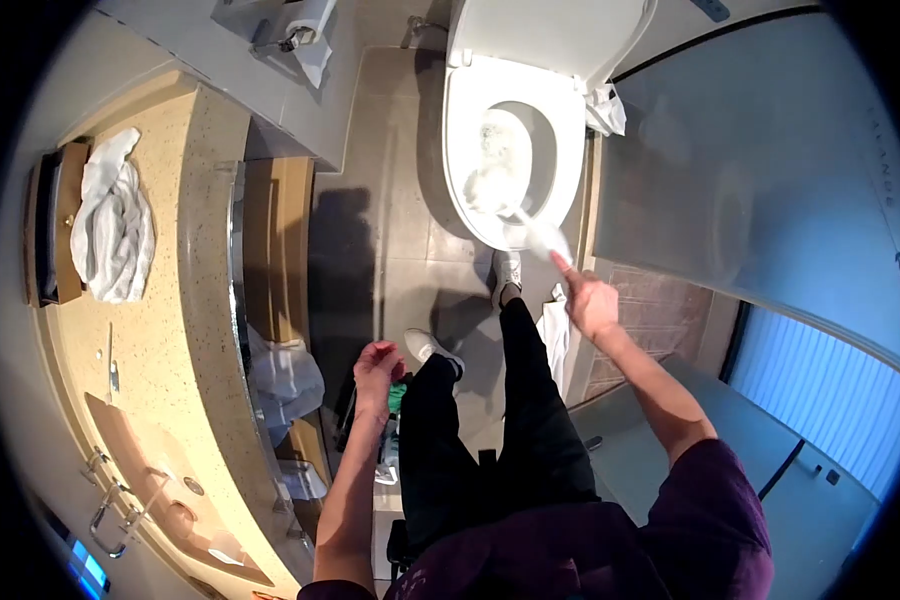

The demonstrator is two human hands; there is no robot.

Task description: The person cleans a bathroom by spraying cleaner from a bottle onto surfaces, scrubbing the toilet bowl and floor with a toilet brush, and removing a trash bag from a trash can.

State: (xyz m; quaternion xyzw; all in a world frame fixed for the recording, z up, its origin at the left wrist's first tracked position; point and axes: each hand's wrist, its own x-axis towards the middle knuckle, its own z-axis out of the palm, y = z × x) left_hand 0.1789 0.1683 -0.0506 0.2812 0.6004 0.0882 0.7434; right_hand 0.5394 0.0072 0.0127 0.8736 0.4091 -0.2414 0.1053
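My right hand (592, 303) is closed on the pale handle of a toilet brush (543, 240), with the index finger stretched along it. The brush is blurred, and its white head reaches into the bowl of the white toilet (457, 165), whose seat is down and lid raised. To the left of my legs hangs my left hand (375, 375), fingers loosely curled and slightly apart, with nothing visible in it. Below the left hand, a dark and green item is partly hidden by the arm.
A speckled counter (185, 270) with a sink (170, 480) and a crumpled white towel (115, 225) runs along the left. Toilet paper (312, 25) hangs on the upper left wall. A frosted glass panel (730, 170) stands at right. A white cloth (553, 335) is near my right leg.
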